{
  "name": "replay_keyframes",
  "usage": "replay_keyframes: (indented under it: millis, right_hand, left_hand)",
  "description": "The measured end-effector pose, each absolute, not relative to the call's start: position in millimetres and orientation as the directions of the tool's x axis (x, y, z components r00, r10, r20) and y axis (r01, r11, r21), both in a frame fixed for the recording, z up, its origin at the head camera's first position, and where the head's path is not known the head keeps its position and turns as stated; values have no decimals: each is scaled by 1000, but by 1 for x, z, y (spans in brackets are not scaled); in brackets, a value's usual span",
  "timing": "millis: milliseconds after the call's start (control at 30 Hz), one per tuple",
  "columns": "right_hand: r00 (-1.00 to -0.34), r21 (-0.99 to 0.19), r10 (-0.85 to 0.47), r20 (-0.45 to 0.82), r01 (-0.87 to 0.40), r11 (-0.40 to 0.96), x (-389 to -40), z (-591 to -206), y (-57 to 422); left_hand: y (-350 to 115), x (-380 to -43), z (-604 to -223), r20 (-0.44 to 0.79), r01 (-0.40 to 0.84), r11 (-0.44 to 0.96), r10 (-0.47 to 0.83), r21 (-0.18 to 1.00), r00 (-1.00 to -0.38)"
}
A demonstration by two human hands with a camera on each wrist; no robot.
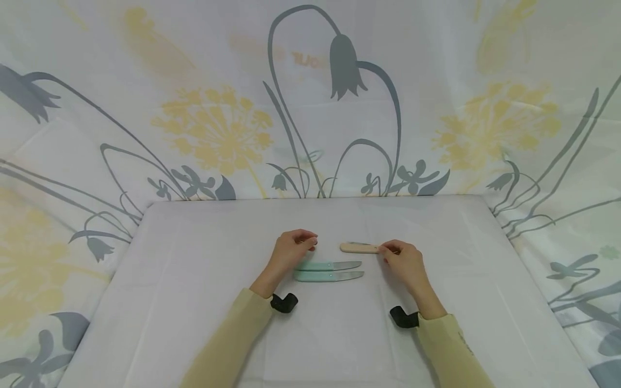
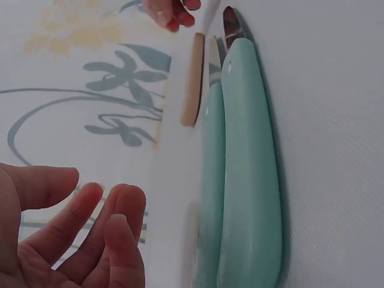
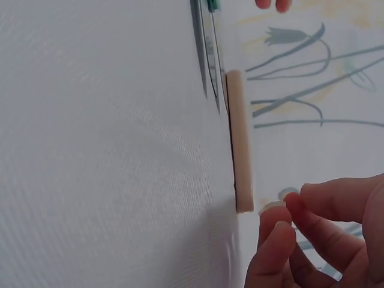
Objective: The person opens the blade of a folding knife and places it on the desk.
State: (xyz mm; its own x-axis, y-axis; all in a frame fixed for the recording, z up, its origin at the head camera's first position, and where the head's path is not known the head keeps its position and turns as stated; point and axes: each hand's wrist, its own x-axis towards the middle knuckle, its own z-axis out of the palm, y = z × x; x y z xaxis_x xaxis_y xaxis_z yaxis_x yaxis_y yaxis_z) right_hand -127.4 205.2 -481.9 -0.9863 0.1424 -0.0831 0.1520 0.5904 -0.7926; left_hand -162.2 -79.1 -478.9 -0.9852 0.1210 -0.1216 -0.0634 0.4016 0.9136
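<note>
Two knives with mint-green handles lie side by side on the white table, the nearer knife [image 1: 330,276] and the farther knife [image 1: 327,266], blades to the right. Beyond their tips lies a slim beige handle [image 1: 356,248], with a thin grey strip along its far edge. My left hand [image 1: 294,249] hovers behind the mint handles, fingers loosely bent and nothing between them. At the beige handle's right end is my right hand [image 1: 402,261]. In the right wrist view its fingertips [image 3: 273,216] are bunched beside that end, not round it.
White tabletop [image 1: 194,302] surrounds the knives. A white cloth [image 1: 310,108] with grey and yellow flowers hangs behind the table's back edge and along both sides. Black camera pieces [image 1: 284,303] sit at both wrists, by the yellowish sleeves [image 1: 233,334].
</note>
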Motion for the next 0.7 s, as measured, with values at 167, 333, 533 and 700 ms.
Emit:
replay_keyframes:
  millis: [167,333,533,700]
  right_hand:
    - [-983,-798,158,-89,165,580,-127,-482,209]
    - [-979,-817,166,-120,192,543,-127,-484,209]
    - [-979,-819,160,-124,192,540,-130,-489,207]
    - [-981,-824,157,-112,180,538,-131,-492,206]
  left_hand:
    - [-62,-168,-476,-150,-84,388,145,918,-978]
    - [-44,-170,-477,-184,-96,406,183,909,-966]
    - [-31,-170,-482,-214,-95,461,214,883,-953]
    - [-26,-169,-486,-222,-85,494,225,865,-949]
